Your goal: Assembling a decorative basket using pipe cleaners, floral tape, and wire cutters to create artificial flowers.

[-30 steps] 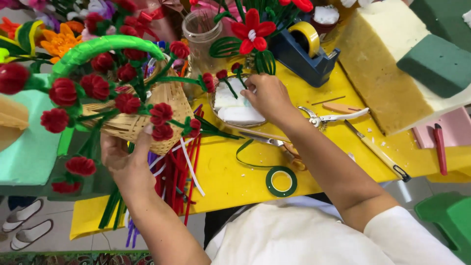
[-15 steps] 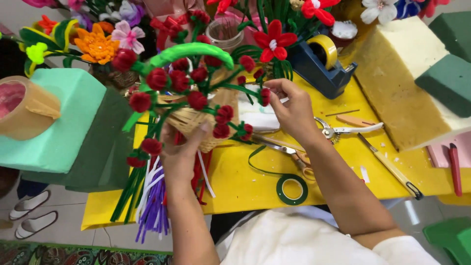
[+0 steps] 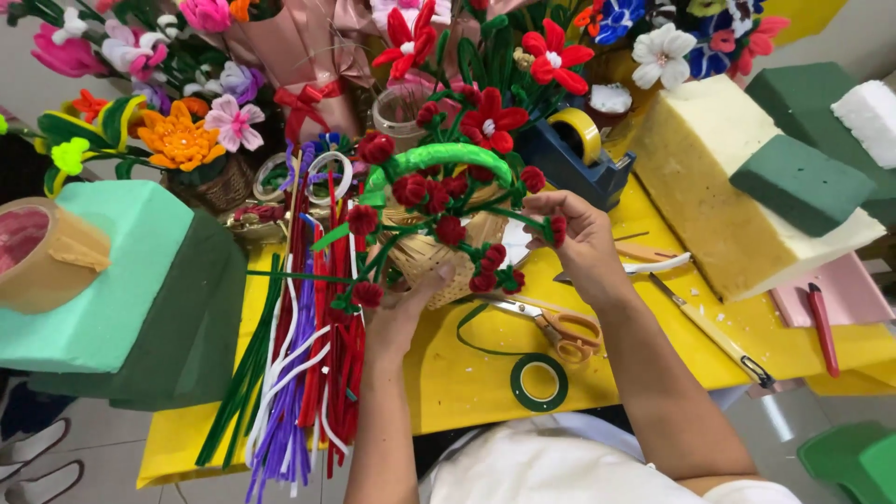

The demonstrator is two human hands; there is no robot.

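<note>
My left hand (image 3: pixel 403 313) supports one small woven straw basket (image 3: pixel 439 257) from below, thumb pressed on its front wall, fingers closed under it. The basket has one arched handle wrapped in green chenille (image 3: pixel 439 157) and is held just above the yellow surface (image 3: pixel 467 373), near its middle. I count roughly thirteen small red pipe-cleaner rosebuds (image 3: pixel 412 189) on green stems in and around the basket; a few overlap, so the count is approximate.

My right hand (image 3: pixel 579 245) is at the basket's right side, fingers pinched together on one red rosebud stem (image 3: pixel 557 229).

On the surface:
- one bundle of loose pipe cleaners (image 3: pixel 299 373) in green, purple, white and red, lying to the left of my left forearm;
- one roll of dark green floral tape (image 3: pixel 539 383) with a loose tail, lying flat between my forearms;
- one pair of orange-handled scissors (image 3: pixel 560 329), just above that roll;
- one dark blue tape dispenser with a yellow roll (image 3: pixel 574 154), behind the basket;
- one slim utility knife (image 3: pixel 714 331), right of my right wrist;
- one red pen-like tool (image 3: pixel 823 327) on a pink sheet.

Foam blocks: one large pale yellow block (image 3: pixel 719 187), with one dark green block (image 3: pixel 798 182) lying on it; one mint-green block (image 3: pixel 112 271) at left, with one brown packing tape roll (image 3: pixel 42 252) touching it.
</note>
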